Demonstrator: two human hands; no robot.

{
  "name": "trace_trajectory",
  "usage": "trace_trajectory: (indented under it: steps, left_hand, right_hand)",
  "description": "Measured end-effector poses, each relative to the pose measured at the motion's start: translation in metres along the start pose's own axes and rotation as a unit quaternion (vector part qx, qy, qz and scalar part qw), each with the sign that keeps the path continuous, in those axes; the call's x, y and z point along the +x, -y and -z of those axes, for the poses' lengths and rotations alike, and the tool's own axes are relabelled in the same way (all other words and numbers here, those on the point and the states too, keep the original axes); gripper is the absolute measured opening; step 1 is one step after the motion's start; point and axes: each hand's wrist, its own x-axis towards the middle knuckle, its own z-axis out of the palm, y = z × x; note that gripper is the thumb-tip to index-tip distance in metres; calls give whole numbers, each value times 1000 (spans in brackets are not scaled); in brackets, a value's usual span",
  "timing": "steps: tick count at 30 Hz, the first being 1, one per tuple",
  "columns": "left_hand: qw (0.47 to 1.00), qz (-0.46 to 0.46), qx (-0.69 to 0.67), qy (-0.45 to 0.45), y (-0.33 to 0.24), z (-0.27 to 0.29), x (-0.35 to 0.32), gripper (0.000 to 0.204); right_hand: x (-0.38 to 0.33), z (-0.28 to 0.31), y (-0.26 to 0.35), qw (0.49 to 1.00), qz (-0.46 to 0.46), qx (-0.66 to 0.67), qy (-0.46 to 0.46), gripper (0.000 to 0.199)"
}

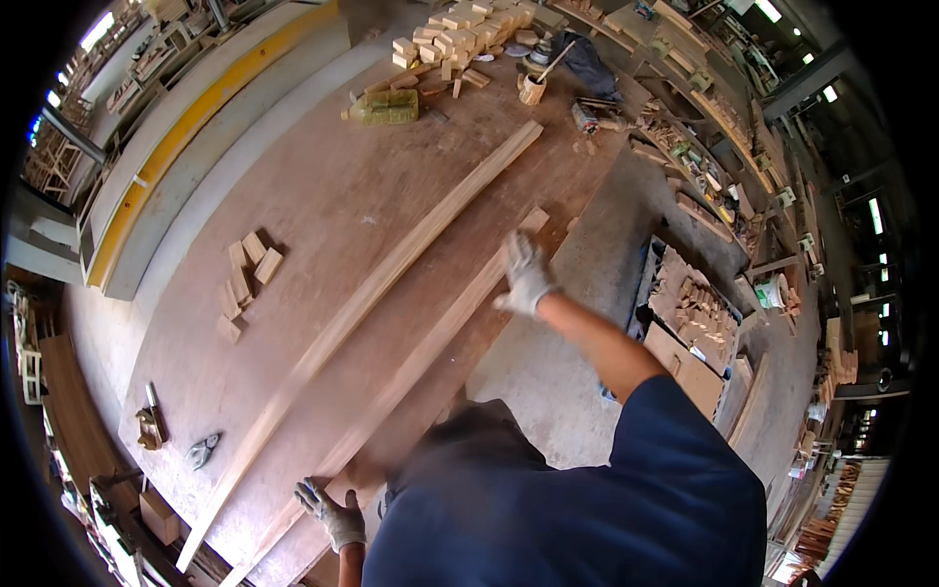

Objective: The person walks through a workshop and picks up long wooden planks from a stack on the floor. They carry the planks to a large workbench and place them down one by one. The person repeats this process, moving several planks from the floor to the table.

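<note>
Two long, pale wooden strips lie slantwise and nearly side by side on a large brown wooden tabletop (284, 196). My right hand (528, 274), in a whitish work glove, rests at the far end of the nearer strip (430, 338), its thumb stretched away from the fingers. Toward the other end of that strip is my gloved left hand (335, 514), fingers spread and touching its edge. Neither hand is wrapped round the wood. Beyond, untouched, lies the farther strip (391, 274).
Several small wood blocks (256, 249) lie on the left of the table, near a clamp-like tool (150, 426) and a grey tool (202, 451). At the back are a block pile (460, 34), a yellowish bottle (383, 108) and a pot (531, 90). A crate (729, 377) stands right.
</note>
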Motion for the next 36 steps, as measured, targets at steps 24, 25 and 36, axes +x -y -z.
trace_trajectory:
  steps: [24, 25, 36]
  left_hand:
    - [983, -185, 13, 16, -73, -49, 71, 54]
    - [978, -209, 10, 10, -76, -58, 79, 53]
    - [967, -232, -91, -44, -99, -6, 99, 40]
  right_hand:
    - [-62, -23, 113, 944, 252, 2, -211, 58]
    - [-65, -26, 116, 941, 260, 24, -216, 60]
    - [-49, -14, 146, 923, 263, 92, -265, 56]
